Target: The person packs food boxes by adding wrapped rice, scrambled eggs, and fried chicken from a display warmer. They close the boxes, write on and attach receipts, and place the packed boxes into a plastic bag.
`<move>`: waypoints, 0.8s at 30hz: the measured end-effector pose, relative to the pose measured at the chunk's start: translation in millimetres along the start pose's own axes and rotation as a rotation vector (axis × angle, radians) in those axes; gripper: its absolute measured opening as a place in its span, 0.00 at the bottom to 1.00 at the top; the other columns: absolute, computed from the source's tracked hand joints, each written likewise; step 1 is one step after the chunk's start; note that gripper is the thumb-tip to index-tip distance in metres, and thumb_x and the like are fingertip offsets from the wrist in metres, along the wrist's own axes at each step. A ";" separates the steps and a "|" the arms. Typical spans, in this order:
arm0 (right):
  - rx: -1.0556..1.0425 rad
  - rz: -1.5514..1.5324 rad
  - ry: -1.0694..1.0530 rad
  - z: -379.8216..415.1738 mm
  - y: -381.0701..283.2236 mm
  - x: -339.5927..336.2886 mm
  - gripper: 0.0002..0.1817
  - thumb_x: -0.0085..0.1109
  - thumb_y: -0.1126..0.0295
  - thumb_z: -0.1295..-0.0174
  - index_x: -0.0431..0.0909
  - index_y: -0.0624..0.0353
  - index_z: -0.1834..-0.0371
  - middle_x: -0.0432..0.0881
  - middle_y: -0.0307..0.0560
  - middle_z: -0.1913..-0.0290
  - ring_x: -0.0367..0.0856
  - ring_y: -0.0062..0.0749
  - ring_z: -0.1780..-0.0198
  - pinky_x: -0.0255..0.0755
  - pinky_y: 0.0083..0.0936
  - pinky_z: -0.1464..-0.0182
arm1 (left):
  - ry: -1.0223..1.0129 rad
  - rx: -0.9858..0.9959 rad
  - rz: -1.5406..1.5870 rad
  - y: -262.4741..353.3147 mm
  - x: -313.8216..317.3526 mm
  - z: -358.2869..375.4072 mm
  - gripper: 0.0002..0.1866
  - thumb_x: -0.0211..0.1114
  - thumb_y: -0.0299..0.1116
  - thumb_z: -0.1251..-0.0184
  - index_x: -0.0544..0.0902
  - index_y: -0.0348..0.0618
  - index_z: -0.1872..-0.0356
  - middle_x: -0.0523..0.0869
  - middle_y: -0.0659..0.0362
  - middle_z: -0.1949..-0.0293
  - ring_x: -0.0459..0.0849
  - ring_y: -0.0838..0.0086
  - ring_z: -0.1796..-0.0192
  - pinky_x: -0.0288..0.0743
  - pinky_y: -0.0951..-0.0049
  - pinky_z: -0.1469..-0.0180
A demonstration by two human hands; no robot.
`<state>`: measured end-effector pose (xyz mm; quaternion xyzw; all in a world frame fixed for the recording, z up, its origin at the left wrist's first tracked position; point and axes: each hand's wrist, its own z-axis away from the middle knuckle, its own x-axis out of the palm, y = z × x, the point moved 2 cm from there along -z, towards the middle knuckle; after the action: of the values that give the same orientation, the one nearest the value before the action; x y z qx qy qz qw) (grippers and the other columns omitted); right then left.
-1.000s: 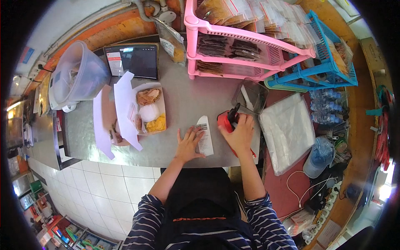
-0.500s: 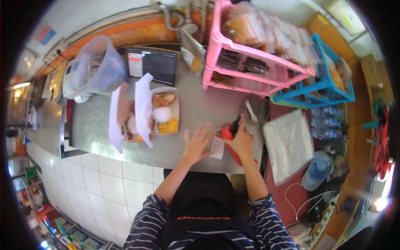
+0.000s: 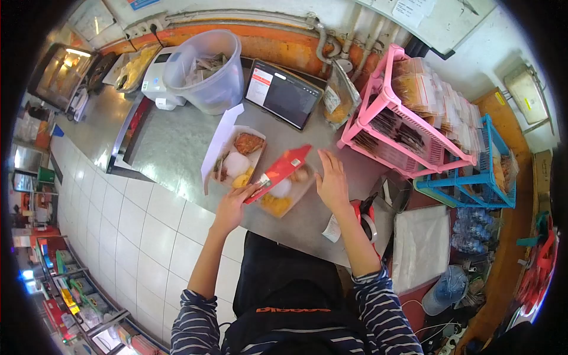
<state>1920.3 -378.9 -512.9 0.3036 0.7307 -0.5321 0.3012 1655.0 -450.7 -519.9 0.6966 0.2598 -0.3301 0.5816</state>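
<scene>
My left hand (image 3: 232, 207) pinches the near corner of a food box's lid (image 3: 285, 168), red on its outer side and tilted partly over the box. Under the lid, the box (image 3: 302, 192) shows white rice (image 3: 280, 189) and yellow food (image 3: 276, 205). Beside the box's right side is my right hand (image 3: 332, 182), fingers stretched out and holding nothing. To the left stands a second box (image 3: 258, 152), its lid (image 3: 221, 142) raised, with a brown fried piece (image 3: 248, 143), rice (image 3: 237, 164) and yellow food inside. A red tape dispenser (image 3: 368, 220) lies partly behind my right forearm.
A paper slip (image 3: 332, 229) lies near the counter's front edge. At the back stand a tablet (image 3: 283, 94), a clear plastic tub (image 3: 204, 71) and a bag (image 3: 340, 97). A pink rack (image 3: 408, 118) and a blue rack (image 3: 486, 160) hold packets on the right, above plastic sheets (image 3: 421, 245).
My right hand has left the tape dispenser and moved up beside the right box. My left hand has taken hold of that box's lid and tipped it rightward. The view has shifted left.
</scene>
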 end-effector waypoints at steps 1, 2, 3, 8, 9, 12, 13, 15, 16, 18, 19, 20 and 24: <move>-0.006 -0.002 -0.007 1.1 2.4 4.4 0.24 0.62 0.75 0.50 0.73 0.54 0.47 0.70 0.49 0.40 0.67 0.47 0.41 0.65 0.42 0.44 | -0.056 0.035 -0.029 -7.6 0.0 4.3 0.23 0.49 0.22 0.40 0.76 0.53 0.43 0.82 0.53 0.52 0.79 0.54 0.50 0.74 0.56 0.52; -0.038 0.071 -0.064 0.9 5.9 7.4 0.22 0.62 0.76 0.50 0.75 0.54 0.48 0.73 0.50 0.43 0.71 0.46 0.43 0.66 0.41 0.44 | -0.111 0.070 -0.058 -14.0 1.4 7.5 0.22 0.49 0.23 0.39 0.76 0.51 0.43 0.82 0.52 0.52 0.79 0.55 0.50 0.74 0.56 0.52; -0.070 0.145 -0.118 -0.1 9.7 9.3 0.21 0.62 0.76 0.50 0.77 0.54 0.49 0.77 0.50 0.46 0.74 0.45 0.46 0.68 0.40 0.45 | -0.104 0.065 -0.061 -15.6 1.5 9.9 0.22 0.49 0.23 0.39 0.76 0.51 0.43 0.82 0.52 0.52 0.79 0.55 0.50 0.74 0.56 0.52; 0.129 0.060 -0.265 57.3 38.1 4.5 0.15 0.62 0.71 0.50 0.82 0.52 0.57 0.82 0.54 0.67 0.82 0.49 0.62 0.74 0.39 0.56 | -0.274 -0.361 -0.189 -4.4 20.0 40.2 0.24 0.52 0.30 0.39 0.71 0.37 0.40 0.80 0.46 0.48 0.79 0.53 0.48 0.73 0.59 0.48; 0.132 0.060 -0.267 78.1 38.8 10.0 0.15 0.62 0.71 0.50 0.82 0.52 0.57 0.82 0.54 0.67 0.82 0.49 0.62 0.74 0.39 0.56 | -0.276 -0.362 -0.187 -1.5 29.8 50.4 0.24 0.52 0.30 0.39 0.71 0.37 0.40 0.80 0.46 0.48 0.79 0.53 0.48 0.73 0.59 0.48; 0.313 0.015 -0.174 128.6 38.3 35.2 0.16 0.62 0.73 0.52 0.83 0.54 0.56 0.83 0.57 0.64 0.82 0.48 0.59 0.75 0.35 0.56 | -0.063 -0.517 0.186 -15.4 72.1 77.5 0.27 0.53 0.34 0.38 0.68 0.36 0.37 0.80 0.44 0.50 0.78 0.50 0.46 0.71 0.60 0.45; 0.402 -0.129 -0.132 138.8 37.2 45.7 0.19 0.61 0.77 0.53 0.82 0.57 0.54 0.83 0.56 0.62 0.84 0.41 0.58 0.75 0.31 0.56 | -0.065 -0.513 0.188 -10.7 70.8 73.3 0.27 0.53 0.34 0.38 0.68 0.36 0.37 0.80 0.44 0.50 0.78 0.50 0.46 0.71 0.60 0.45; 0.494 -0.275 -0.092 145.0 39.2 47.4 0.21 0.59 0.80 0.54 0.81 0.60 0.52 0.84 0.56 0.60 0.85 0.34 0.58 0.75 0.27 0.56 | -0.018 -0.528 0.386 -3.5 68.4 66.5 0.23 0.53 0.34 0.37 0.72 0.35 0.41 0.82 0.43 0.52 0.78 0.50 0.47 0.71 0.63 0.45; 0.518 -0.250 -0.143 139.6 35.9 38.2 0.22 0.59 0.80 0.54 0.80 0.60 0.51 0.84 0.56 0.60 0.85 0.32 0.59 0.75 0.26 0.56 | -0.021 -0.530 0.384 -7.4 65.8 61.6 0.23 0.53 0.34 0.37 0.72 0.35 0.41 0.82 0.43 0.52 0.78 0.50 0.47 0.71 0.63 0.45; 0.544 -0.224 -0.190 138.5 38.1 30.8 0.23 0.59 0.81 0.54 0.79 0.60 0.49 0.84 0.56 0.61 0.85 0.31 0.59 0.74 0.25 0.56 | -0.221 -0.643 0.479 -21.7 62.4 51.0 0.21 0.52 0.33 0.36 0.75 0.37 0.43 0.83 0.43 0.54 0.79 0.50 0.48 0.70 0.66 0.44; 0.600 -0.334 -0.185 140.4 43.3 30.7 0.23 0.58 0.80 0.53 0.79 0.60 0.49 0.84 0.56 0.61 0.85 0.33 0.60 0.74 0.25 0.56 | -0.223 -0.642 0.481 -27.6 61.7 49.1 0.21 0.52 0.33 0.36 0.75 0.37 0.43 0.83 0.43 0.54 0.79 0.50 0.48 0.70 0.66 0.44; 0.654 -0.445 -0.179 142.8 47.3 31.5 0.22 0.56 0.80 0.51 0.79 0.59 0.49 0.85 0.55 0.62 0.85 0.34 0.61 0.74 0.26 0.56 | -0.256 -0.616 0.599 -32.4 62.8 46.6 0.20 0.52 0.33 0.36 0.76 0.39 0.44 0.83 0.43 0.54 0.79 0.51 0.48 0.69 0.67 0.43; 0.675 -0.208 -0.176 150.1 26.7 21.6 0.24 0.56 0.81 0.52 0.80 0.56 0.49 0.84 0.54 0.63 0.83 0.42 0.59 0.74 0.28 0.54 | -0.288 -0.503 0.517 -50.1 75.4 55.1 0.19 0.51 0.33 0.36 0.76 0.41 0.44 0.80 0.44 0.51 0.78 0.53 0.48 0.67 0.67 0.41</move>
<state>1944.6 -513.7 -583.2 0.2631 0.5119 -0.7953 0.1903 1657.7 -497.0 -615.2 0.5212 0.0643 -0.1931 0.8289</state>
